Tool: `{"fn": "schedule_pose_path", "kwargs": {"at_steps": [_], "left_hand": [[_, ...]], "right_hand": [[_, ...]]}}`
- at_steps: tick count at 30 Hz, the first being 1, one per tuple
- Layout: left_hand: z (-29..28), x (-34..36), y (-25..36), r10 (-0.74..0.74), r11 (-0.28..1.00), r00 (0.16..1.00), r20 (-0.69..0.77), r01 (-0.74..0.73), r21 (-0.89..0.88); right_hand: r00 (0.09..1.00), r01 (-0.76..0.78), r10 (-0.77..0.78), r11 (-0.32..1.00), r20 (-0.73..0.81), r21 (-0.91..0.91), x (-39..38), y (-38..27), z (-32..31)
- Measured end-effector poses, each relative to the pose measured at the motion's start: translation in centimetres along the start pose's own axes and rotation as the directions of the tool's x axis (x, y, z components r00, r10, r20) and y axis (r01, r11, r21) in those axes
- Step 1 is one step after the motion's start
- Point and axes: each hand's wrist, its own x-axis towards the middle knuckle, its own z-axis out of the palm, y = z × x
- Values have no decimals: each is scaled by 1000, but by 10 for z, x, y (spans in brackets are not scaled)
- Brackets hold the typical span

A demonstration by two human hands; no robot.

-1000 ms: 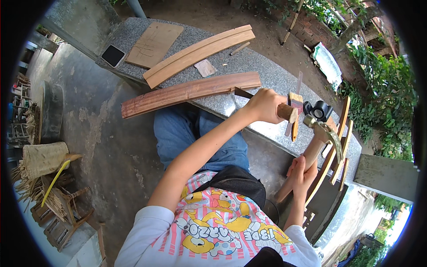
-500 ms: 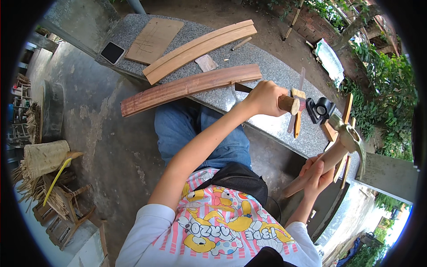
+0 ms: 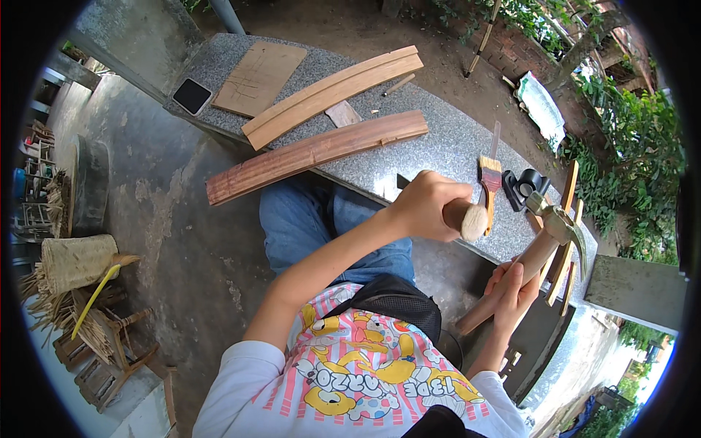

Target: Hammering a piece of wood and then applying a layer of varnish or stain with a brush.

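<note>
My left hand point(image 3: 427, 206) is closed around the wooden handle of a chisel point(image 3: 468, 219), its pale butt end facing up and right. Part of the dark blade shows beyond the knuckles, over the stone bench edge. In my right hand point(image 3: 513, 293) is the wooden handle of a claw hammer point(image 3: 535, 257), tilted with its metal head up and to the right. A reddish-brown curved wood piece point(image 3: 314, 156) lies left of the chisel, apart from it, with a small notch near its right end. Behind it rests a lighter curved wood piece point(image 3: 332, 93) with a groove along it.
On the speckled stone bench point(image 3: 438, 139) lie a phone point(image 3: 192, 96), a marked board point(image 3: 261, 77), a pale scrap point(image 3: 342, 114), a brush point(image 3: 490, 182), a clear ruler point(image 3: 496, 139) and a black round device point(image 3: 531, 182). Several wood strips point(image 3: 564, 263) lie at right.
My left hand has drawn the chisel back toward me, away from the reddish-brown wood. The hammer head has shifted slightly left and is still held. The bench appears a little lower in view.
</note>
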Motion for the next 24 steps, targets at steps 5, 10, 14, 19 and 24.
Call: {"fn": "schedule_pose_path", "kwargs": {"at_steps": [5, 10, 14, 19, 24], "left_hand": [[-70, -26, 46, -186, 893, 974, -132, 224, 390], [-150, -81, -25, -559, 293, 785, -267, 488, 822], [-169, -111, -60, -538, 302, 819, -199, 408, 861], [-168, -105, -61, -560, 341, 821, -111, 351, 872], [-161, -98, -65, -536, 436, 844, 10, 267, 859]], "right_hand": [[985, -154, 155, 988, 72, -24, -10, 11, 1], [954, -267, 263, 964, 143, 5, -16, 13, 9], [943, -288, 285, 957, 170, -8, -17, 12, 10], [942, -278, 280, 960, 185, -38, -22, 16, 7], [927, -331, 328, 944, 180, -13, -24, 15, 12]]}}
